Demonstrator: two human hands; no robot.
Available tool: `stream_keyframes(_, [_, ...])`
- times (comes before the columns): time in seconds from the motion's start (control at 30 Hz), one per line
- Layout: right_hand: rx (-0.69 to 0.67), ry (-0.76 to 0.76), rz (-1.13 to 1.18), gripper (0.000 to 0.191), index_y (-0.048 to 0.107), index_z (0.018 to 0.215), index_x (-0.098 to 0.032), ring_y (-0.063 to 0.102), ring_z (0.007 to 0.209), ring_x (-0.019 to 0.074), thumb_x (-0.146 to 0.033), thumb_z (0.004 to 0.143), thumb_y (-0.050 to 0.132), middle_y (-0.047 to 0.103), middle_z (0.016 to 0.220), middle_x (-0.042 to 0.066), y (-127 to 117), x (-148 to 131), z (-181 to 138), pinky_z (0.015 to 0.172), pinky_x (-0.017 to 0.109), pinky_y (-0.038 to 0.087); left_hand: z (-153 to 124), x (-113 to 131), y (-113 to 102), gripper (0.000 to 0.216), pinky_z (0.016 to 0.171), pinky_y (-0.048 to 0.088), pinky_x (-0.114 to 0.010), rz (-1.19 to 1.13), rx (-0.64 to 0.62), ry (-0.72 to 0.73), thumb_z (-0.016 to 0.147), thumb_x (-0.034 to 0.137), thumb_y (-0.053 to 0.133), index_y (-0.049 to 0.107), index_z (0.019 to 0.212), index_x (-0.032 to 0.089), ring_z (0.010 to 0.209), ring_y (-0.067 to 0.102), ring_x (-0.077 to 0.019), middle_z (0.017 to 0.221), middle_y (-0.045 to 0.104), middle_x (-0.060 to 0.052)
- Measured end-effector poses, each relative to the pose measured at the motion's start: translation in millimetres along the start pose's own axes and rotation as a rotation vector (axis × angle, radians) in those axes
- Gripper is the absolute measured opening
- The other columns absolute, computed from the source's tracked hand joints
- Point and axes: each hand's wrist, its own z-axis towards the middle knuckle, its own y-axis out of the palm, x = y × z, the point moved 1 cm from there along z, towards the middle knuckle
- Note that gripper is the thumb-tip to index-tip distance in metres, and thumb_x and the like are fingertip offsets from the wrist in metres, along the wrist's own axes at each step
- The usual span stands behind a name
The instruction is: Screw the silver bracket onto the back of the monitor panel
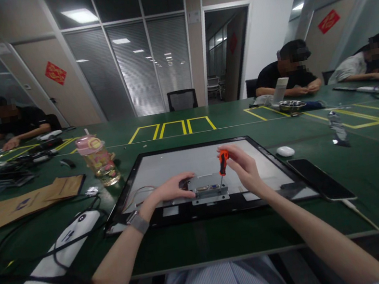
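A flat display panel [171,164] with a black frame lies back side up on the table before me. Near its front edge sits a metal bracket [210,199] with video ports along its face. My right hand [243,166] grips an orange and black screwdriver [223,159], held nearly upright, its shaft pointing down at the bracket's right part. Whether the tip sits in a screw is too small to tell. My left hand [174,189] rests at the bracket's left side, thumb and fingers apart around its corner; whether it grips the bracket I cannot tell.
A white power strip [62,252] with black cables and a brown paper bag [28,204] lie left. A pink-lidded bottle [99,160] stands behind them. To the right are a phone [323,179] on a cable and a white earbud case [285,151]. Several people sit across the green table [193,244].
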Motion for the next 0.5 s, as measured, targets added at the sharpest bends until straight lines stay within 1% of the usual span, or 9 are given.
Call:
stream_keyframes(0.07, [-0.042,0.024,0.045,0.034,0.052,0.122,-0.028,0.061,0.093,0.0209,-0.023,0.089,0.045,0.059,0.109,0.007,0.7,0.4,-0.6,0.085,0.042,0.048,-0.3,-0.3,-0.2,0.072,0.110,0.028,-0.038,0.000,-0.004,-0.004,0.066,0.049,0.072,0.046,0.129,0.026,0.130,0.038,-0.0243,0.142,0.040,-0.005])
stream_keyframes(0.1, [-0.038,0.023,0.023,0.035,0.052,0.122,-0.028,0.061,0.091,0.0208,-0.023,0.089,0.046,0.060,0.107,0.007,1.1,0.7,-0.5,0.084,0.043,0.048,-0.5,-0.1,-0.3,0.072,0.110,0.028,-0.037,0.002,-0.006,-0.005,0.066,0.049,0.072,0.046,0.130,0.026,0.130,0.038,-0.0243,0.142,0.040,-0.005])
stream_keyframes(0.17, [0.004,-0.010,-0.083,0.035,0.054,0.120,-0.027,0.059,0.089,0.0206,-0.023,0.086,0.053,0.060,0.100,0.006,1.7,1.2,0.6,0.084,0.042,0.047,-0.9,1.0,-0.6,0.072,0.110,0.027,-0.037,0.005,-0.008,-0.010,0.066,0.049,0.072,0.046,0.130,0.026,0.130,0.038,-0.0244,0.143,0.040,-0.005])
stream_keyframes(0.27, [0.061,-0.070,-0.199,0.033,0.059,0.113,-0.027,0.056,0.083,0.0193,-0.023,0.080,0.062,0.056,0.089,0.004,2.1,1.9,2.9,0.082,0.040,0.046,-0.9,3.0,-0.6,0.072,0.110,0.028,-0.037,0.000,-0.011,-0.019,0.067,0.047,0.072,0.046,0.129,0.025,0.130,0.038,-0.0246,0.143,0.040,-0.005])
stream_keyframes(0.4, [0.089,-0.099,-0.189,0.026,0.063,0.105,-0.026,0.055,0.084,0.0189,-0.024,0.079,0.064,0.053,0.089,0.003,1.0,2.0,3.8,0.081,0.039,0.046,0.0,4.0,-0.4,0.072,0.110,0.028,-0.036,-0.004,-0.010,-0.013,0.067,0.046,0.073,0.046,0.129,0.023,0.130,0.038,-0.0239,0.142,0.040,-0.006])
stream_keyframes(0.5, [0.142,-0.087,-0.139,0.019,0.065,0.099,-0.026,0.055,0.087,0.0193,-0.024,0.081,0.061,0.054,0.091,0.004,-0.3,0.0,2.9,0.081,0.038,0.046,0.4,3.3,-0.4,0.071,0.111,0.027,-0.036,0.007,-0.008,-0.008,0.066,0.046,0.073,0.047,0.129,0.023,0.131,0.037,-0.0242,0.142,0.040,-0.006])
